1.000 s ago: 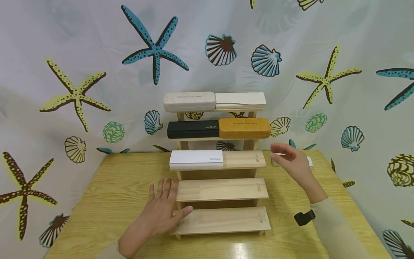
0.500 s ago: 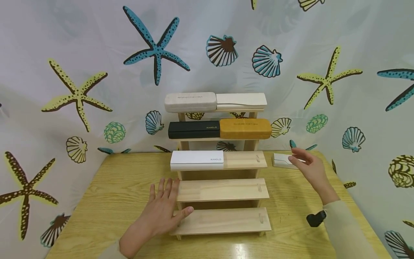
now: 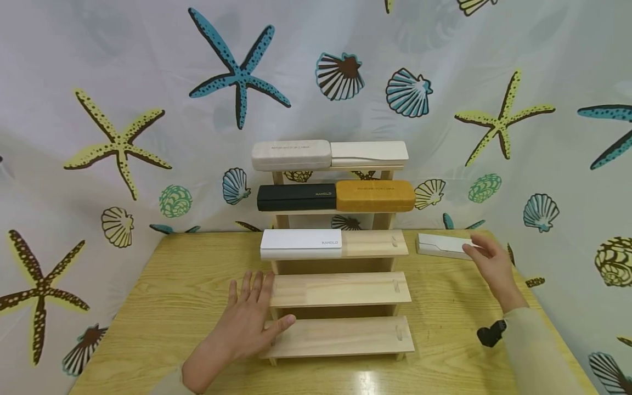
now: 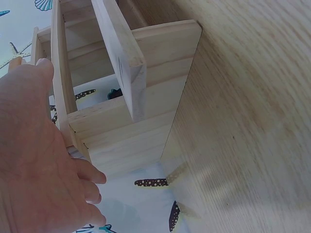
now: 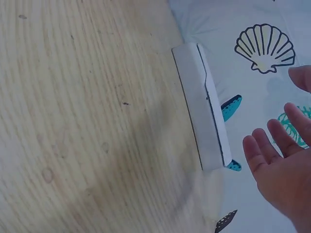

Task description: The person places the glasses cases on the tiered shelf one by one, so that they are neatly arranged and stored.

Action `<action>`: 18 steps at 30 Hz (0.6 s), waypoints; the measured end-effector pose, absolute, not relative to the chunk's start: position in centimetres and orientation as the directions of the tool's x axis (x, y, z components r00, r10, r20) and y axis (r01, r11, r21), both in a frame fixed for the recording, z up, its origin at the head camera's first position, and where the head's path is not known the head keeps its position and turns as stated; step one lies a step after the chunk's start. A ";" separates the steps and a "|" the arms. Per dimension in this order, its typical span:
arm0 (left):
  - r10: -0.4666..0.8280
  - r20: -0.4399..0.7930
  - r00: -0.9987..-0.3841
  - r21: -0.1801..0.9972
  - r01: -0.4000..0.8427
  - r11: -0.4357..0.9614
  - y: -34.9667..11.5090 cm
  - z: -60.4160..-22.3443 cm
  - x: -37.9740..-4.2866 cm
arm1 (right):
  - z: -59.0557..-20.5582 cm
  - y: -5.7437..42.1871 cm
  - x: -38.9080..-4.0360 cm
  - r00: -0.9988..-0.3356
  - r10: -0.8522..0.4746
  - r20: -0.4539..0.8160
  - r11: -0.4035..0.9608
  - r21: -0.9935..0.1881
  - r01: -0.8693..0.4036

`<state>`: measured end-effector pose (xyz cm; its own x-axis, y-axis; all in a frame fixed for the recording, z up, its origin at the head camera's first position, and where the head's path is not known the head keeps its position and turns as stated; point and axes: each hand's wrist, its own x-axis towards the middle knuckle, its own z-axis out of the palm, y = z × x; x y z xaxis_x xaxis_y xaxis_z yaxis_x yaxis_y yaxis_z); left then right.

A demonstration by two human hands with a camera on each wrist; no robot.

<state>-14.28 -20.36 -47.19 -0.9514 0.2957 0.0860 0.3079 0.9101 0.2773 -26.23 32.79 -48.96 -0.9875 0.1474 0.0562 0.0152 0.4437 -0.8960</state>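
My left hand [image 3: 242, 323] lies spread against the left side of a wooden tiered stand [image 3: 340, 334], its thumb over the lowest shelf. In the left wrist view the left hand [image 4: 39, 155] reaches along the stand's side [image 4: 146, 107]. At the back right of the table, a slim white case [image 3: 441, 246] with a flap lies flat. My right hand [image 3: 496, 269] hovers at the right end of that case, overlapping it in the head view. The right wrist view shows the right hand [image 5: 286, 170] with fingers relaxed and nothing in them, apart from the white case [image 5: 201, 109].
Upper shelves hold a light grey case [image 3: 291, 156], a white flap case [image 3: 368, 152], a black case [image 3: 296, 197], an orange case [image 3: 375, 196] and a white case [image 3: 301, 241]. Behind the wooden table [image 3: 197, 263] hangs a patterned cloth [image 3: 316, 33].
My right hand has moved right from beside the stand, past the slim white case to its right end, uncovering most of it. The left hand has stayed in place.
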 end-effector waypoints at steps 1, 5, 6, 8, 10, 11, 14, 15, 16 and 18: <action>0.298 0.089 -0.950 0.278 0.311 0.909 -20.4 -47.2 -14.3 | -49.2 32.9 -26.2 -0.986 0.164 0.036 0.442 -0.896 0.041; 0.302 0.091 -0.949 0.277 0.315 0.908 -20.4 -47.2 -14.3 | -50.1 33.2 -26.4 -0.974 0.224 -0.015 0.431 -0.895 0.114; 0.301 0.091 -0.949 0.275 0.315 0.908 -20.4 -47.2 -14.3 | -50.3 33.3 -26.4 -0.971 0.237 -0.023 0.426 -0.896 0.125; 0.299 0.089 -0.950 0.272 0.312 0.911 -20.4 -47.2 -14.3 | -50.6 33.4 -26.5 -0.968 0.250 -0.033 0.402 -0.906 0.135; 0.297 0.090 -0.951 0.274 0.310 0.910 -20.4 -47.2 -14.3 | -50.9 33.5 -26.6 -0.963 0.264 -0.044 0.383 -0.912 0.146; 0.296 0.090 -0.951 0.274 0.309 0.911 -20.4 -47.2 -14.3 | -51.1 33.6 -26.7 -0.961 0.271 -0.050 0.373 -0.915 0.153; 0.294 0.090 -0.952 0.279 0.308 0.910 -20.4 -47.2 -14.4 | -51.4 33.9 -27.0 -0.959 0.275 -0.068 0.367 -0.915 0.170; 0.294 0.088 -0.952 0.279 0.307 0.910 -20.4 -47.2 -14.4 | -51.5 34.0 -27.0 -0.960 0.269 -0.074 0.371 -0.912 0.174; 0.294 0.086 -0.952 0.279 0.306 0.910 -20.4 -47.2 -14.4 | -51.6 34.1 -27.1 -0.962 0.261 -0.083 0.376 -0.909 0.181; 0.294 0.081 -0.952 0.280 0.305 0.910 -20.4 -47.3 -14.4 | -51.8 34.4 -27.3 -0.964 0.243 -0.106 0.399 -0.895 0.198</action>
<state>-14.38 -20.43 -47.26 -0.9522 0.2944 0.0814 0.3053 0.9100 0.2805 -27.29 34.38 -51.78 -0.9644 0.2426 -0.1056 0.1985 0.3994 -0.8950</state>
